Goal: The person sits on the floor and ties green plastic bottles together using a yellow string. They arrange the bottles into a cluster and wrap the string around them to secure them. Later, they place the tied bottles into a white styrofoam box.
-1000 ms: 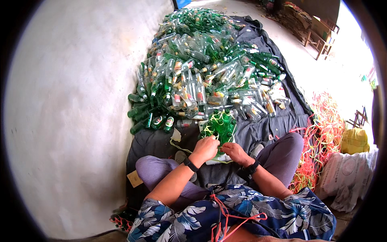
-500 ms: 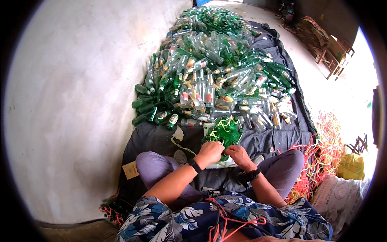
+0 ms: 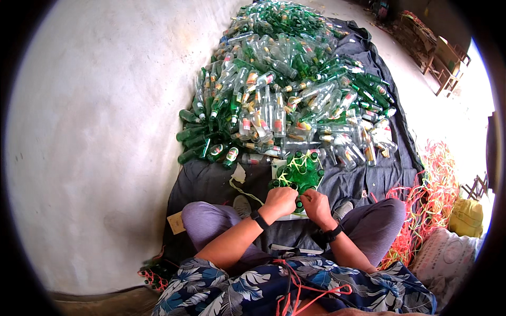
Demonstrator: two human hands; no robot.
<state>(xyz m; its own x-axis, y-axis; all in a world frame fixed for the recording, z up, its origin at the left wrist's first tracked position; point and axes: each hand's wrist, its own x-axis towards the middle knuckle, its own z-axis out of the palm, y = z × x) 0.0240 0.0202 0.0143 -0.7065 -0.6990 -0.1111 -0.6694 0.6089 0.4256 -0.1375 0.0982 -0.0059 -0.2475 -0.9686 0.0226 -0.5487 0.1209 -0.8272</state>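
Between my knees stands a bundle of upright green glass bottles (image 3: 307, 178), with pale yellow plastic strap (image 3: 299, 161) wound round their necks. My left hand (image 3: 281, 203) is closed at the near left side of the bundle, back of the hand up. A loose length of the strap (image 3: 245, 191) runs to it from the dark cloth. My right hand (image 3: 318, 207) pinches close beside it, at the near bottle necks. The strap between my fingertips is mostly hidden. Under the bundle shows a whitish board (image 3: 289, 216).
A large heap of green and clear bottles (image 3: 284, 100) covers the dark cloth (image 3: 211, 179) ahead. Left is a pale wall (image 3: 105, 131). Tangled red and yellow strap (image 3: 437, 179), a yellow sack (image 3: 466, 217) and a white sack (image 3: 445, 258) lie right. Strapped bottles (image 3: 153, 276) sit low left.
The view has shifted slightly, so the scene sits a little further right. My hands stay at the near side of the bundle, a bit further apart, the fingers still closed.
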